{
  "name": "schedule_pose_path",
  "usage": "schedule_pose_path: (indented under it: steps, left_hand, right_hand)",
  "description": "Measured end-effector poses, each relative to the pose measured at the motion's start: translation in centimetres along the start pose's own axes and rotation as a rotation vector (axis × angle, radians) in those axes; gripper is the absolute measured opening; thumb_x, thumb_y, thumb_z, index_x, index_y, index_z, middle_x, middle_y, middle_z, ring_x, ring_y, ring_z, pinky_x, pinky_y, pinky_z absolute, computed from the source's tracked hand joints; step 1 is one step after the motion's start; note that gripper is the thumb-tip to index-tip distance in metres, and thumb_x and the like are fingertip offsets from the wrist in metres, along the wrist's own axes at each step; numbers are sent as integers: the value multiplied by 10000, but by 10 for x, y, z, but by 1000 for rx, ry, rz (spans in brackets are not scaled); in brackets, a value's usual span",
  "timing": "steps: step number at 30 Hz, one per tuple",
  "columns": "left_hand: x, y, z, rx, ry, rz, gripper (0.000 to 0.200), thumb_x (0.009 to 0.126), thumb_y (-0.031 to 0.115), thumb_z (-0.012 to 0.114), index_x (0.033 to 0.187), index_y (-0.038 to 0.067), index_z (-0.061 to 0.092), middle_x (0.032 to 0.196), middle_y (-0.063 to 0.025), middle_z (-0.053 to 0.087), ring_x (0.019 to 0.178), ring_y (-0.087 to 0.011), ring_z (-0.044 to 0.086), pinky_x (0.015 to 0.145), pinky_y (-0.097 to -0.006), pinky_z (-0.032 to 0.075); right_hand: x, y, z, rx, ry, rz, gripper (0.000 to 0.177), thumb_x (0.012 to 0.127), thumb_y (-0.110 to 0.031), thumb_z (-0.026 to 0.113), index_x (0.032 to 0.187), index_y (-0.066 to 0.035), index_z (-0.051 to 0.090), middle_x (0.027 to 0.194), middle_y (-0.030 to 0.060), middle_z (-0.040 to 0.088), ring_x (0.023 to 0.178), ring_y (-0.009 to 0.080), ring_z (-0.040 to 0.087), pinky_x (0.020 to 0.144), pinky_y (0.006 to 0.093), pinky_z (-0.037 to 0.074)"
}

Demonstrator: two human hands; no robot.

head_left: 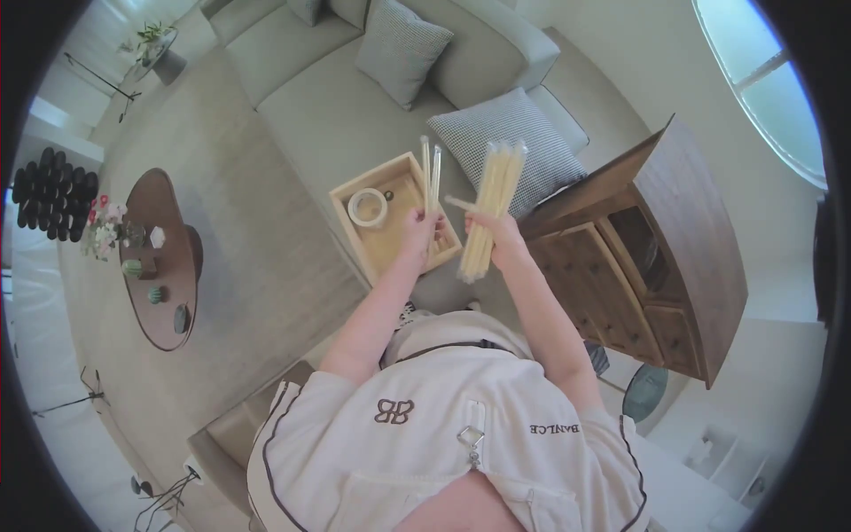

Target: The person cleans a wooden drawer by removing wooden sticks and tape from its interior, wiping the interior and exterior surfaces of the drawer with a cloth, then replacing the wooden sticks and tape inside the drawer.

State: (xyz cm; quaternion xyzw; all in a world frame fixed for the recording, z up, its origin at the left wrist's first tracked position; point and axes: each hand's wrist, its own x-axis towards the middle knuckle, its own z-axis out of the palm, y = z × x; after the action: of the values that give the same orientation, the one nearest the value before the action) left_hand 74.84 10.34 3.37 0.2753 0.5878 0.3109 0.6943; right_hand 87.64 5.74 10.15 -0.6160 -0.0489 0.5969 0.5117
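Observation:
My left hand [420,236] is closed around a few slim, pale sticks in clear wrappers [432,173], perhaps wrapped straws, which point away from me. A thick bundle of pale yellow wrapped sticks [494,199] fills my right hand [499,234]. One more stick [459,204] juts out sideways to the left from that hand. Below my left hand lies a shallow light-wood box [347,232]. Inside the box are a white roll of tape [367,207] and a small dark round thing [388,195]. My left hand and forearm hide part of the box's right side.
A grey sofa [306,115] with checked cushions [403,51] stretches ahead. At the right is a brown wooden cabinet [612,275]. To the left, an oval brown table [164,213] carries flowers [106,226] and small ornaments. A pale rug [257,257] covers the floor.

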Motion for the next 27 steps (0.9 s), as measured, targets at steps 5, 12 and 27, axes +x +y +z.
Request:
schedule_pose_path:
  steps: [5,12,27]
  left_hand:
    - [24,-28,4,-125,42,-43,94,816,106,524,895,82,480,816,-59,606,666,-123,573,538,-221,461]
    - [47,-26,-23,-21,213,-133,128,789,36,483,912,52,514,808,-79,581,704,-146,589,651,-225,482]
    - [79,-61,-47,40,236,-244,149,819,113,540,954,53,518,816,-76,590,716,-164,551,666,-280,431]
  right_hand:
    - [25,14,2,-121,-22,40,222,676,-61,663,872,-45,560,720,49,583,657,149,573,601,274,465]
    - [67,38,-28,7,113,83,190,665,-5,631,819,-42,526,664,64,526,575,161,512,555,274,450]
    - [85,54,-23,-222,139,183,194,742,-146,658,759,-113,467,563,16,429,497,109,422,492,240,367]
